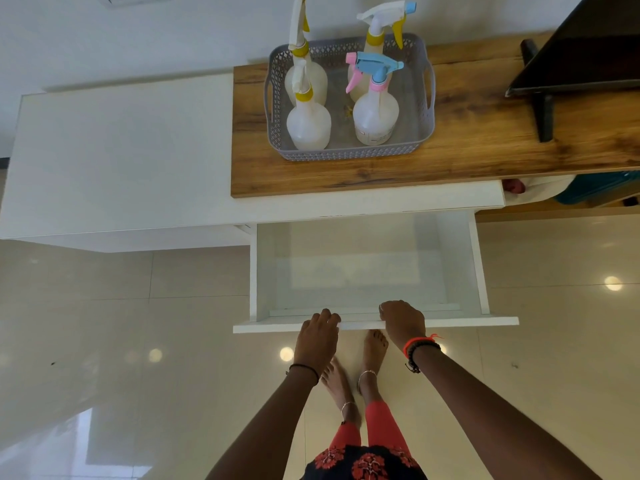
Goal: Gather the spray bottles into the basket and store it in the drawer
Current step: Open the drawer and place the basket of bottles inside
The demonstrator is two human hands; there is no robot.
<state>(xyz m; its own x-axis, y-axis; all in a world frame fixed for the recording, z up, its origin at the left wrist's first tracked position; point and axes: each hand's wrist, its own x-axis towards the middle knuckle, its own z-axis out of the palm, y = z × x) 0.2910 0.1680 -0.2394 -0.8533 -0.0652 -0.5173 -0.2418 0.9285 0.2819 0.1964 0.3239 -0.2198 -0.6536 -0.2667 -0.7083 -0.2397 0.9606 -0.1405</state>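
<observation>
Grey perforated plastic basket with side handles point(424, 109) sits on the brown wood-grain surface point(485, 133), near its left end. Four translucent white plastic spray bottles stand upright inside it: front-left bottle with yellow collar point(308, 124), back-left bottle with yellow collar and trigger point(306, 76), back-right bottle with white head, yellow trigger and blue nozzle point(375, 29), front-right bottle with pink collar, blue head and pink trigger point(375, 112). Front pair close to the basket's near wall.

Below the wood surface, a white drawer point(479, 265) is pulled out toward the person, interior bare white. Both hands on the drawer's front panel edge: left hand point(320, 336) with fingers curled over the top of the front edge, gripping it; right hand point(403, 322) also closed over the same edge, fingers hooked inside. Hands near each other, around the middle of the front.

White cabinet top point(121, 150) extends left of the wood surface. Dark flat screen on a black stand point(571, 64) at right end of the wood surface, well apart from basket. Bare feet on glossy beige floor tiles point(104, 323) under the drawer front.
</observation>
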